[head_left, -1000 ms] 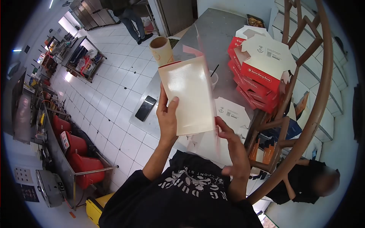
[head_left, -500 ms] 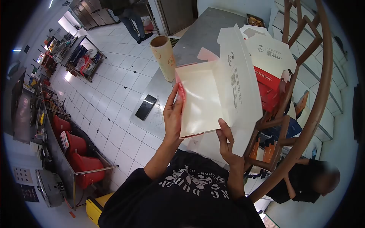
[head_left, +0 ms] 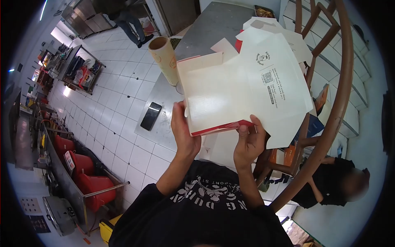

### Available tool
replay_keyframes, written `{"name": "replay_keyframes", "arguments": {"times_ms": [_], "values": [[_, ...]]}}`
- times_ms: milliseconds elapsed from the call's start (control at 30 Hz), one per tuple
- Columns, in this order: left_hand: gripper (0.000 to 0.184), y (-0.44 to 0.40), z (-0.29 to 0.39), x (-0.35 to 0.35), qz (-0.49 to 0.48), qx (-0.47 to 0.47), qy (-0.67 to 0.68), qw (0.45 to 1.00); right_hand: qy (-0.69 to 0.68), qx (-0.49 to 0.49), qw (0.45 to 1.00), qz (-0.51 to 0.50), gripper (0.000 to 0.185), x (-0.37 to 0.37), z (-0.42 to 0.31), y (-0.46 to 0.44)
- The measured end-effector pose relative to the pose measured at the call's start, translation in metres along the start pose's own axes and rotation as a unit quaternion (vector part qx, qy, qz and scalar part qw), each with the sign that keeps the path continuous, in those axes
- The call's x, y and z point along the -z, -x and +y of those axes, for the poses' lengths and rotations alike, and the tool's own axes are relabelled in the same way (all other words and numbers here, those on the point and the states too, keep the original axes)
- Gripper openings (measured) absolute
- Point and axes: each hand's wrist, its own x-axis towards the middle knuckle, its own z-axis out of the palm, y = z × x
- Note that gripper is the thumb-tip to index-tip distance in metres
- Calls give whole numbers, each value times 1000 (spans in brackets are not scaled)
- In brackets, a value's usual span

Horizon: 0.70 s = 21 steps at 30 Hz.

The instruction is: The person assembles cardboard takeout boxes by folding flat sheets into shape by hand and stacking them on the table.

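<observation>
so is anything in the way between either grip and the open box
Nothing visible: the left grip is right against the open box at its near left corner, and the right grip holds its near red wall.

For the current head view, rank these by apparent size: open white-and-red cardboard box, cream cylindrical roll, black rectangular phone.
1. Open white-and-red cardboard box
2. Cream cylindrical roll
3. Black rectangular phone
Nearness may enlarge the raised box.

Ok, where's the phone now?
Head view: the phone lies on the metal table near its left edge, left of the left hand, below the yellowish roll.
</observation>
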Motion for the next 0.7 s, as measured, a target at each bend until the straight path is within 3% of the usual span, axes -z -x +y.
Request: {"name": "replay_keyframes", "arguments": {"times_ms": [33, 100, 133, 200, 233, 267, 333, 367, 467, 533, 700], "values": [[40, 4, -1, -1, -58, -13, 26, 998, -62, 13, 998, 14, 36, -4, 2, -2], [50, 10, -8, 2, -148, -8, 71, 986, -73, 16, 996, 49, 35, -6, 5, -5], [50, 15, -10, -2, -149, -3, 72, 986, -85, 17, 993, 75, 34, -5, 5, -5], [61, 24, -12, -13, -192, -52, -133, 971, -31, 44, 996, 64, 32, -4, -4, -4], [72, 24, -14, -11, -195, -31, -149, 969, 19, 72, 996, 51, 30, -5, -7, -3], [72, 24, -14, -13, -195, -31, -148, 969, 19, 72, 996, 51, 30, -2, -6, -2], [78, 25, -17, -20, -113, 18, -104, 988, 48, 73, 994, -60, 27, 4, -2, 1], [78, 25, -19, -21, -115, 18, -104, 988, 78, 119, 988, -59, 26, 4, -1, 0], [81, 30, -24, -20, -99, 1, -83, 992, 52, 68, 996, -22, 27, 0, -2, -2], [82, 33, -25, -20, -102, -62, -177, 977, 34, 59, 998, -10, 27, -2, -5, -5], [83, 30, -23, -21, -117, -73, -180, 974, 70, 33, 992, -103, 25, 3, -17, -14]]}}
